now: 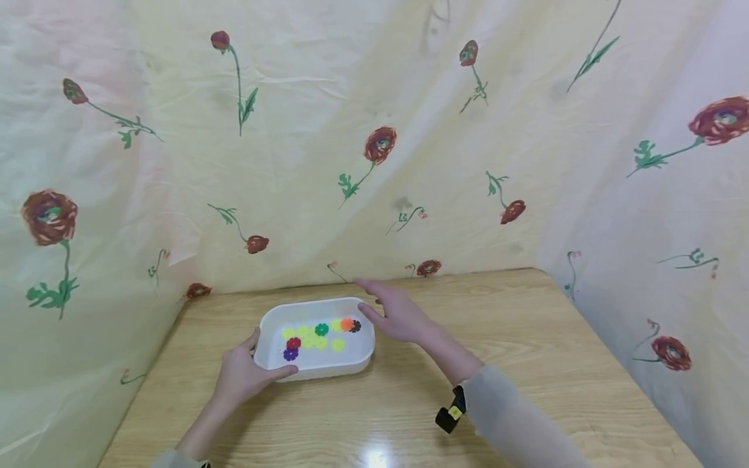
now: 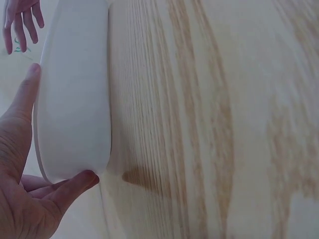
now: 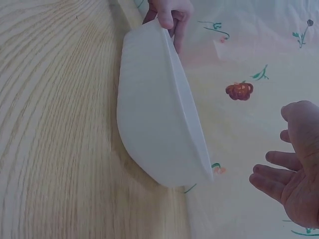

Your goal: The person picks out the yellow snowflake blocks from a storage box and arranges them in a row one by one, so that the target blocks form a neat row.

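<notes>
A white plastic tub [image 1: 328, 372] rests on the table, with its side wall [image 2: 75, 99] filling much of the left wrist view. My left hand [image 1: 241, 372] grips its left end, thumb along the front rim and fingers round the end wall. Inside lie flower-shaped plastic discs: several yellow ones [image 1: 338, 345], plus a green [image 1: 321, 330], a red [image 1: 294, 343], a purple [image 1: 290, 355], an orange [image 1: 347, 324] and a black one [image 1: 356, 327]. Beside the tub's right end, my right hand [image 1: 399, 314] is held with fingers extended and nothing in it, apart from the tub in the right wrist view.
The wooden table [image 1: 526, 338] extends to both sides and in front of the tub. A flower-printed cloth [image 1: 316, 162] hangs behind the table and along its left and right sides. On the right wrist sits a black strap device [image 1: 449, 416].
</notes>
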A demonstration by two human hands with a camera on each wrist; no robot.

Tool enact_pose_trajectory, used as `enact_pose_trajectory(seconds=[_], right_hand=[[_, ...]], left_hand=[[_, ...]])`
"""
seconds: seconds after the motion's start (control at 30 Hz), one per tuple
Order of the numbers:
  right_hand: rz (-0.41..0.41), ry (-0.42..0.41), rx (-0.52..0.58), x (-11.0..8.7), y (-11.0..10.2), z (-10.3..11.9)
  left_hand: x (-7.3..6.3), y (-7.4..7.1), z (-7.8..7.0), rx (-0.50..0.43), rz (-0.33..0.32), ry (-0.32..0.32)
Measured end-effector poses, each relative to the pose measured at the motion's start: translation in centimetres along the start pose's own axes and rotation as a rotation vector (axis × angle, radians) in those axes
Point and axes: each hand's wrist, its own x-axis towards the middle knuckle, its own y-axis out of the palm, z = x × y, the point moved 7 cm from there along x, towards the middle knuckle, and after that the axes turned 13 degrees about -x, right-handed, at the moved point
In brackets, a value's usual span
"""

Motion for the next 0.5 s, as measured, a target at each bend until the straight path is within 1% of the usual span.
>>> enact_pose_trajectory(seconds=[0.17, 0.33, 0.5], right_hand=[[0.012, -0.011, 0.015, 0.4, 0.8, 0.5], [0.008, -0.05, -0.006, 0.8, 1.8, 1.1], [0.022, -0.064, -0.013, 1.0, 2.8, 1.7]], left_hand=[[0.0, 0.0, 0.0, -0.01, 0.0, -0.008], [0.1, 0.0, 0.0, 0.002, 0.001, -0.003], [0.3, 0.1, -0.1, 0.007, 0.012, 0.0]])
